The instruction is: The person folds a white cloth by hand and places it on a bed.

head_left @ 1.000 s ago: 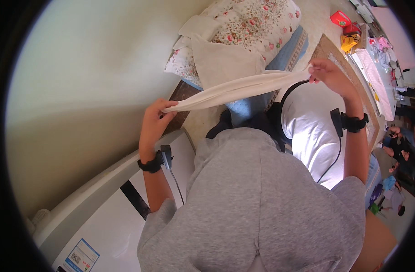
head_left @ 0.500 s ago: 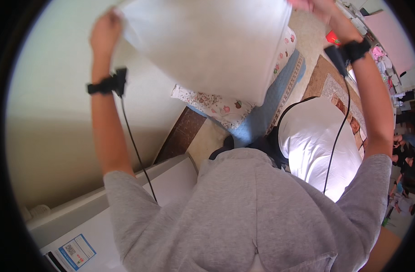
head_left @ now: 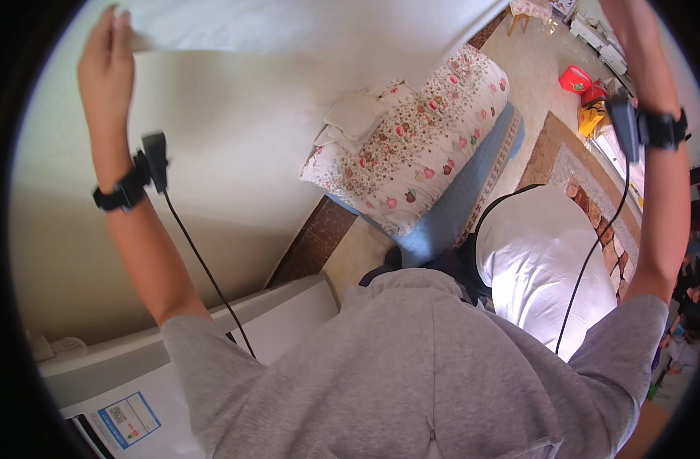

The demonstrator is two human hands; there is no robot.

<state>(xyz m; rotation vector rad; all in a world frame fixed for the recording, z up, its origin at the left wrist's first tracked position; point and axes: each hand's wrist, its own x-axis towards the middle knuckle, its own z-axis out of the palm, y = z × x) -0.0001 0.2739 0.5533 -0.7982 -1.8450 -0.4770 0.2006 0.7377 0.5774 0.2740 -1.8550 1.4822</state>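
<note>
A large white cloth (head_left: 327, 23) is spread in the air along the top of the head view. My left hand (head_left: 107, 69) is closed on its left corner, thumb and fingers pinched together. High at the upper right is my right hand (head_left: 633, 27), its fingers cut off by the picture's edge. The cloth's right side runs taut up toward that hand. Below the cloth lies a bulky floral quilt (head_left: 434, 145) on a blue mat (head_left: 472, 183). A small folded white cloth (head_left: 354, 115) rests on the quilt's left side.
Beside my right side is a rounded form in white fabric (head_left: 548, 245). A brown patterned rug (head_left: 545, 149) lies beyond it, with red bags (head_left: 575, 79) and a yellow bag (head_left: 591, 118). At lower left stands a white cabinet-like unit (head_left: 289, 314) against the wall. People show at the right edge.
Both hands have moved apart, the left one leftward and the right one rightward. The white cloth has risen and spread wider, uncovering the quilt and the folded white cloth.
</note>
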